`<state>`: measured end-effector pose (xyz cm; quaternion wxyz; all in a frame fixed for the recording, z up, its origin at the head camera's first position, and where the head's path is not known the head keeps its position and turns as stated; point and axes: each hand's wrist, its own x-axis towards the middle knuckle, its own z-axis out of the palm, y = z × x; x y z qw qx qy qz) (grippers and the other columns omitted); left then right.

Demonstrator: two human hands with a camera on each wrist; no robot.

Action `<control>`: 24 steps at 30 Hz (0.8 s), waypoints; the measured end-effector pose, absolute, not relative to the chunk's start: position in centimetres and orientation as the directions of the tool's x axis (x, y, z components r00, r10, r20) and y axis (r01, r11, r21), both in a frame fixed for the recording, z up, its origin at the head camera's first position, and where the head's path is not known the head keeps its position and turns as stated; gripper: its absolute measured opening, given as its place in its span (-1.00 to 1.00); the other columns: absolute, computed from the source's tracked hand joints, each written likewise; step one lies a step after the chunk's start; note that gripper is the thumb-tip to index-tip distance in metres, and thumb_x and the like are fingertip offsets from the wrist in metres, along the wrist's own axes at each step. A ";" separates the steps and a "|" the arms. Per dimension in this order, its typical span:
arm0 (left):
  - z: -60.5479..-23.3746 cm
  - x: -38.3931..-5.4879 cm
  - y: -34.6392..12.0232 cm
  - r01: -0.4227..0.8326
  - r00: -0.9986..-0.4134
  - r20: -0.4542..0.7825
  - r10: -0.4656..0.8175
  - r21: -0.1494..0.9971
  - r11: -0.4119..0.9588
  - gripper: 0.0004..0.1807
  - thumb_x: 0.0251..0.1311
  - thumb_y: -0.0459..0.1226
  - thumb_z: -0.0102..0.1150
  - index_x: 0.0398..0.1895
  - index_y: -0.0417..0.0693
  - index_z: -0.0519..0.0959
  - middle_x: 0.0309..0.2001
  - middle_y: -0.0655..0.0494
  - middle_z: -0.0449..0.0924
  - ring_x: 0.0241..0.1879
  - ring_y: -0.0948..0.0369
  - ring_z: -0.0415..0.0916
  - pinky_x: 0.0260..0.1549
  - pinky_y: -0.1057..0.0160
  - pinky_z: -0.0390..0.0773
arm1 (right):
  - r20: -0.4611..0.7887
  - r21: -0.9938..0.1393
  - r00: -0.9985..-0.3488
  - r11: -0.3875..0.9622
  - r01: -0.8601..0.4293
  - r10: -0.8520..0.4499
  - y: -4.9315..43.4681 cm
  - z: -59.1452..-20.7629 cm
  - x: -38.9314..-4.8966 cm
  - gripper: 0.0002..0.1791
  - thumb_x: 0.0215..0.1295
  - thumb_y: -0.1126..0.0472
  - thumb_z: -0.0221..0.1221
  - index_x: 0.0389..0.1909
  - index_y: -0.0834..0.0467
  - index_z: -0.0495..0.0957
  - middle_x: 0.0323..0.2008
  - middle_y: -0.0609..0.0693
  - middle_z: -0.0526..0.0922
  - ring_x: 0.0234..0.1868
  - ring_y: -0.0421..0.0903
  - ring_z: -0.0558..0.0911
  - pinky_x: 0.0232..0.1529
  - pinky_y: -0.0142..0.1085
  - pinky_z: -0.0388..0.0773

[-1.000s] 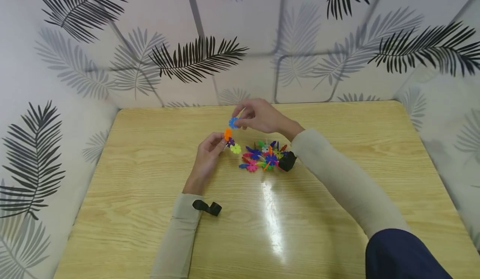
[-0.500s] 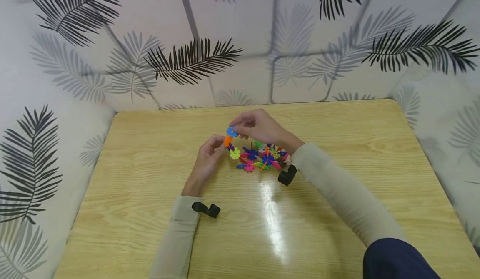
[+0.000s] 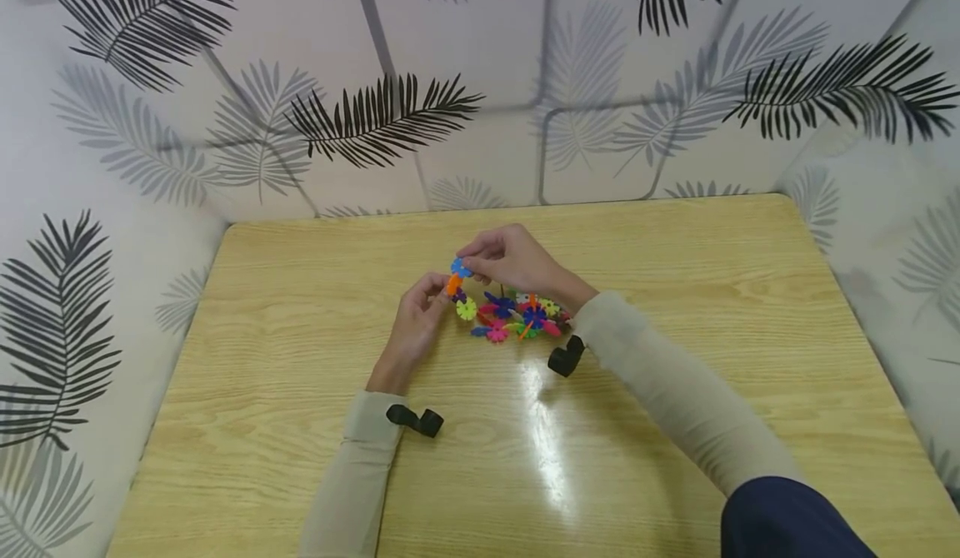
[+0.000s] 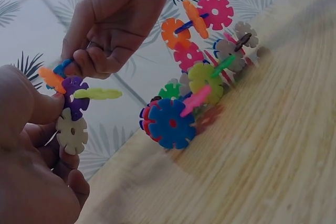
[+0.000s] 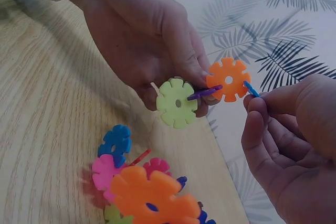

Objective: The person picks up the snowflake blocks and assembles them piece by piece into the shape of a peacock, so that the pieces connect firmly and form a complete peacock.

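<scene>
My left hand (image 3: 417, 318) pinches a small chain of notched plastic discs between thumb and fingers. In the right wrist view the chain shows an orange disc (image 5: 229, 80), a purple disc (image 5: 202, 93) and a yellow-green disc (image 5: 177, 103). A white disc (image 4: 72, 131) also belongs to it in the left wrist view. My right hand (image 3: 517, 260) pinches a blue disc (image 5: 251, 88), whose edge meets the orange disc's rim. Whether their slots fully interlock I cannot tell.
Beside the hands, a multicoloured cluster of joined discs (image 3: 534, 318) stands on the wooden table (image 3: 285, 458). The right forearm passes close to its right side. A leaf-patterned wall covering (image 3: 480, 166) borders the table's back edge.
My right hand has come down and slightly left, bringing the blue disc from apart to touching the orange disc. The left hand keeps its hold on the chain.
</scene>
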<state>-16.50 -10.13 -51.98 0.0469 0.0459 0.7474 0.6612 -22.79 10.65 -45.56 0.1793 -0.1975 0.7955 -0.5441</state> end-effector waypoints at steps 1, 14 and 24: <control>-51.9 -16.5 -10.2 0.016 -0.991 0.000 0.133 0.993 0.119 -0.77 0.69 -0.39 -0.04 0.14 -0.40 0.55 0.08 -0.07 0.62 0.10 0.25 0.47 0.21 0.27 0.42 | -0.078 -0.937 -0.861 0.331 -0.108 -0.503 10.7 -45.5 -22.8 -0.76 0.60 0.25 0.28 0.13 0.23 0.76 -0.10 0.24 0.85 -0.07 0.30 0.80 0.03 0.13 0.80; -51.8 -16.8 -11.1 0.084 -0.986 0.082 0.144 0.996 0.011 -0.79 0.68 -0.43 -0.09 0.14 -0.38 0.50 -0.05 0.32 0.57 0.08 0.27 0.46 0.26 0.30 0.40 | -0.199 -0.960 -0.888 0.263 0.093 -0.414 11.1 -44.3 -23.0 -0.75 0.61 0.24 0.27 0.14 0.27 0.73 -0.06 0.25 0.86 -0.20 -0.06 0.81 0.25 0.16 0.75; -51.8 -16.7 -10.8 0.100 -0.984 0.104 0.147 0.995 -0.029 -0.83 0.64 -0.47 -0.06 0.08 -0.31 0.53 -0.08 0.36 0.60 0.08 0.27 0.47 0.26 0.27 0.40 | -0.267 -0.961 -0.884 0.172 0.216 -0.384 10.6 -44.5 -22.2 -0.73 0.57 0.30 0.29 0.15 0.35 0.72 -0.20 0.03 0.87 -0.31 -0.20 0.76 0.09 -0.12 0.83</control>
